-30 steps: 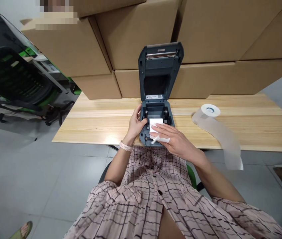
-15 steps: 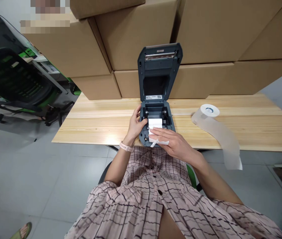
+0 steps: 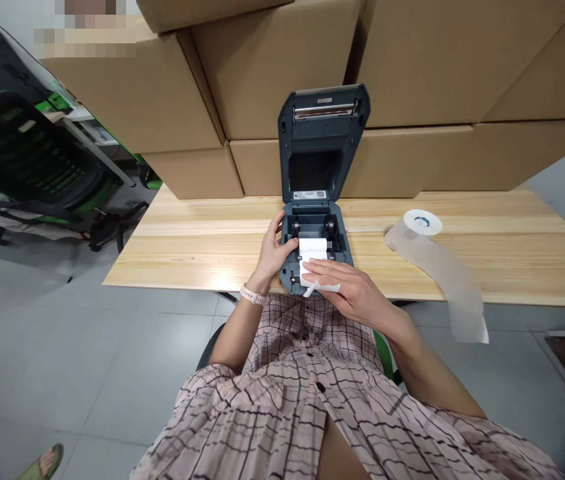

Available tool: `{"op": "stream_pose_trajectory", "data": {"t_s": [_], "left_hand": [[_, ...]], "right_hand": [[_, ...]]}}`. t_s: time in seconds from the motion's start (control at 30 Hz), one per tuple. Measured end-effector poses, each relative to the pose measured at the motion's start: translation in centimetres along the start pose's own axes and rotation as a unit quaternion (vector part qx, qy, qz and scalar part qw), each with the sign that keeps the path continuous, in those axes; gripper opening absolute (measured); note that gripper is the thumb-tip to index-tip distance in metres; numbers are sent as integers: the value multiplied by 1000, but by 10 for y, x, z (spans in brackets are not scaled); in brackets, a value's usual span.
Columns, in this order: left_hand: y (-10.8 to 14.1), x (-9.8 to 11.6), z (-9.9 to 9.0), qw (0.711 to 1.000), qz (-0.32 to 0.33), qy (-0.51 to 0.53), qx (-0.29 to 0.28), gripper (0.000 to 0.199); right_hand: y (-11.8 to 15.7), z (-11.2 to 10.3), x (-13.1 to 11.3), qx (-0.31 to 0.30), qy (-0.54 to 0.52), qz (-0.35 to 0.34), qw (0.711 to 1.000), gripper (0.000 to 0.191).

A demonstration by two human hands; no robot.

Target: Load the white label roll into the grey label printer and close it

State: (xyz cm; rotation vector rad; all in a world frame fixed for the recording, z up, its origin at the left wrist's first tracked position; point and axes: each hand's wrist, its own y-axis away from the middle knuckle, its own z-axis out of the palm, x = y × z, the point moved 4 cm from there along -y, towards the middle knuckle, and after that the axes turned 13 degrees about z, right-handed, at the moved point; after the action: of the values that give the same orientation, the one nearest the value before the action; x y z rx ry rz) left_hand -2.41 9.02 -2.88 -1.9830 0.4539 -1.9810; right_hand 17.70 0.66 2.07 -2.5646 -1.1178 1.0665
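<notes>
A dark grey label printer [image 3: 325, 160] stands at the table's near edge with its lid raised. My left hand [image 3: 273, 253] grips the printer's left side, fingers along the outer wall and thumb over the inner edge. White label paper [image 3: 312, 245] lies in the printer's bay and runs toward me over the front. My right hand [image 3: 347, 283] has its fingers stretched together across this paper; the paper's creased loose end sticks out between fingers and thumb. The fingers hide part of the strip and the printer's front right corner.
On the wooden table [image 3: 202, 247], right of the printer, a label roll [image 3: 420, 223] has its strip unrolled over the near edge. Cardboard boxes [image 3: 282, 73] are stacked behind the printer. A black office chair [image 3: 37, 153] stands at the left, and a sandalled foot [image 3: 45, 463] shows lower left.
The view has shifted very slightly. Both hands keep their places on the printer and the paper, with no clear movement of either.
</notes>
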Motion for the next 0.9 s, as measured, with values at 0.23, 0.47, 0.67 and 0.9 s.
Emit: {"op": "stream_pose_trajectory", "data": {"t_s": [0.23, 0.47, 0.67, 0.9], "left_hand": [[2, 2, 0, 1000, -1, 5, -6, 76], [3, 3, 2, 1000, -9, 22, -6, 78], [18, 18, 5, 1000, -18, 13, 1, 81], [71, 40, 18, 997, -78, 12, 15, 104]], "right_hand": [[0, -1, -1, -4, 3, 9, 1000, 35], [0, -3, -2, -2, 0, 12, 1000, 33], [5, -6, -3, -18, -23, 24, 999, 36], [-16, -87, -1, 139, -124, 96, 978, 31]]}}
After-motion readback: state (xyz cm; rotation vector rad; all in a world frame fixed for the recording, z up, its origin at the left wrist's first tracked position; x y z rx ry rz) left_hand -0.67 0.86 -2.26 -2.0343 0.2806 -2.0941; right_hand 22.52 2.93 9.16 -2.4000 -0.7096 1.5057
